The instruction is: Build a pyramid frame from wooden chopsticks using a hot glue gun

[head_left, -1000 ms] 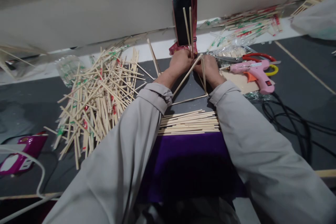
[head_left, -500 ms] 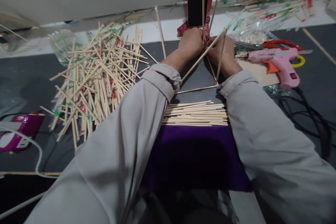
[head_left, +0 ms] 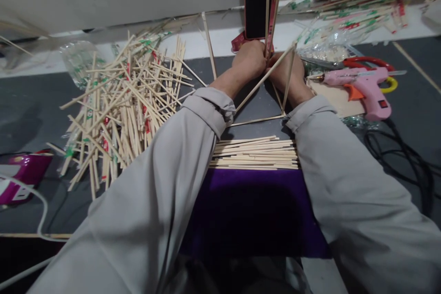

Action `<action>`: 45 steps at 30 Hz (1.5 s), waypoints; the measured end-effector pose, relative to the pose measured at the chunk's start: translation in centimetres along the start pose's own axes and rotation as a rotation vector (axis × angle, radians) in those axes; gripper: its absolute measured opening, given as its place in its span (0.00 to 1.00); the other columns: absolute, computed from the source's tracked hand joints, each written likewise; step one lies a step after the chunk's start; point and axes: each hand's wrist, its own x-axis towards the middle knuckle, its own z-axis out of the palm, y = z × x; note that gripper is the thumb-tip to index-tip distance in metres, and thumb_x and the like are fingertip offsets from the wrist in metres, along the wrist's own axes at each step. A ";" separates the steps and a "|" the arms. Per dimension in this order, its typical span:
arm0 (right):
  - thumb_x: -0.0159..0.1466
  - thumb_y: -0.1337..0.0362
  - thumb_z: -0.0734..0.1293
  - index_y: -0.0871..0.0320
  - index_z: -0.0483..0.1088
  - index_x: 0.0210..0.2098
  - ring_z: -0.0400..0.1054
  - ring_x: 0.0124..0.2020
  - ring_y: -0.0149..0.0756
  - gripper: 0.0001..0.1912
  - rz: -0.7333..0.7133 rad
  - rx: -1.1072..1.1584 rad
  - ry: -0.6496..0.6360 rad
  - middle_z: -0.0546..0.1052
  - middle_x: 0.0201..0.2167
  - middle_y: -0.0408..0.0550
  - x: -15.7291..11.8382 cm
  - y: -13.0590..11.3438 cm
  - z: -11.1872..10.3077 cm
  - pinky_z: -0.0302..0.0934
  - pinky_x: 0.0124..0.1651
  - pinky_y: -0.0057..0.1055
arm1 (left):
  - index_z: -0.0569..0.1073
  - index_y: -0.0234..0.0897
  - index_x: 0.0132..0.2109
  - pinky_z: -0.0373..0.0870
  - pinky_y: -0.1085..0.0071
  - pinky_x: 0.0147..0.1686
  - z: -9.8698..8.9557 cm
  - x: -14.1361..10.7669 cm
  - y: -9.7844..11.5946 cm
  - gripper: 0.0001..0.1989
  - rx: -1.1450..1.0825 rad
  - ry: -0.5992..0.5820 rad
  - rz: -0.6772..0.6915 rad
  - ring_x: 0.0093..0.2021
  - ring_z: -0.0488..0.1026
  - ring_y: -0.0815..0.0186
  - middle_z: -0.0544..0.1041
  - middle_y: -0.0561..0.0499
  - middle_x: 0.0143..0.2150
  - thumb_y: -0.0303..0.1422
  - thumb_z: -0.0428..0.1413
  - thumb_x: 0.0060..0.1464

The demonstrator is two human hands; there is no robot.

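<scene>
Clearly, the slim uprights and a nearby glue gun carry the risk

Two upright chopsticks (head_left: 267, 9) rise from between the hands, at the far side of a chopstick frame (head_left: 255, 90) standing on the grey tabletop (head_left: 24, 115). The left hand (head_left: 251, 59) is curled, knuckles up; the right hand (head_left: 288, 73) is close beside it, behind the frame's slanting stick. The fingertips are hidden, so I cannot tell which hand pinches the uprights, or how firmly.

Since any hold would be near their lower ends, a slight twist there could tip the tall pair into the smartphone (head_left: 255, 4) behind. The frame looks light: a brush from the right wrist or the left cuff (head_left: 213, 108) might skew it or strain a joint. The pink glue gun (head_left: 374, 80) lies with its nozzle toward the right wrist; if hot, which cannot be seen, a careless pull back could burn.
</scene>
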 end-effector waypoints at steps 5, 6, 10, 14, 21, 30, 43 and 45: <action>0.73 0.62 0.65 0.65 0.83 0.52 0.78 0.54 0.58 0.18 0.046 0.023 0.037 0.84 0.49 0.67 -0.3 -0.7 -0.3 0.70 0.55 0.46 | 0.85 0.34 0.48 0.73 0.61 0.54 0.2 0.0 -0.1 0.12 -0.003 0.020 -0.006 0.58 0.80 0.50 0.85 0.39 0.52 0.32 0.57 0.66; 0.73 0.63 0.65 0.65 0.83 0.52 0.78 0.54 0.58 0.18 0.051 0.016 0.032 0.84 0.50 0.67 -0.3 -0.7 -0.3 0.70 0.55 0.46 | 0.85 0.33 0.48 0.73 0.61 0.54 0.3 0.0 0.0 0.13 0.002 0.025 -0.006 0.58 0.80 0.50 0.85 0.39 0.52 0.31 0.56 0.66; 0.74 0.65 0.63 0.66 0.83 0.52 0.78 0.54 0.56 0.18 0.052 0.002 0.025 0.83 0.50 0.66 -0.2 -0.8 -0.3 0.71 0.55 0.46 | 0.84 0.31 0.49 0.72 0.61 0.56 0.2 0.0 0.2 0.13 0.023 0.025 -0.004 0.58 0.79 0.49 0.84 0.36 0.53 0.28 0.55 0.66; 0.72 0.70 0.62 0.69 0.81 0.52 0.77 0.55 0.57 0.18 0.041 -0.007 0.007 0.83 0.51 0.69 0.1 -0.7 0.0 0.69 0.57 0.45 | 0.83 0.31 0.50 0.70 0.62 0.58 0.2 -0.1 0.3 0.13 0.024 0.011 -0.014 0.60 0.78 0.48 0.84 0.36 0.54 0.28 0.55 0.66; 0.72 0.70 0.62 0.66 0.80 0.54 0.76 0.59 0.62 0.18 0.078 -0.030 -0.021 0.82 0.53 0.68 0.1 -0.9 0.2 0.70 0.57 0.49 | 0.82 0.32 0.54 0.70 0.61 0.56 0.4 -0.2 0.0 0.17 0.052 0.001 0.001 0.60 0.77 0.51 0.83 0.39 0.55 0.30 0.51 0.67; 0.70 0.65 0.66 0.64 0.81 0.50 0.77 0.56 0.56 0.15 0.068 0.031 0.001 0.83 0.50 0.67 -1.1 0.0 -0.4 0.67 0.59 0.43 | 0.83 0.38 0.47 0.70 0.60 0.56 0.7 0.0 -0.7 0.13 0.007 0.014 -0.002 0.54 0.77 0.55 0.84 0.42 0.51 0.34 0.54 0.69; 0.71 0.69 0.62 0.64 0.83 0.51 0.78 0.57 0.54 0.18 0.101 0.034 -0.024 0.83 0.52 0.65 -2.3 -1.2 -1.5 0.69 0.58 0.38 | 0.85 0.35 0.50 0.72 0.67 0.54 0.0 -0.1 -0.6 0.12 -0.041 -0.035 -0.076 0.55 0.81 0.52 0.85 0.40 0.52 0.32 0.59 0.65; 0.72 0.69 0.62 0.65 0.83 0.51 0.78 0.57 0.55 0.18 0.096 0.039 -0.029 0.83 0.52 0.65 -2.2 -1.2 -1.4 0.69 0.57 0.38 | 0.85 0.34 0.51 0.73 0.66 0.53 0.1 0.1 -0.9 0.13 -0.052 -0.025 -0.061 0.54 0.81 0.52 0.85 0.39 0.51 0.34 0.59 0.66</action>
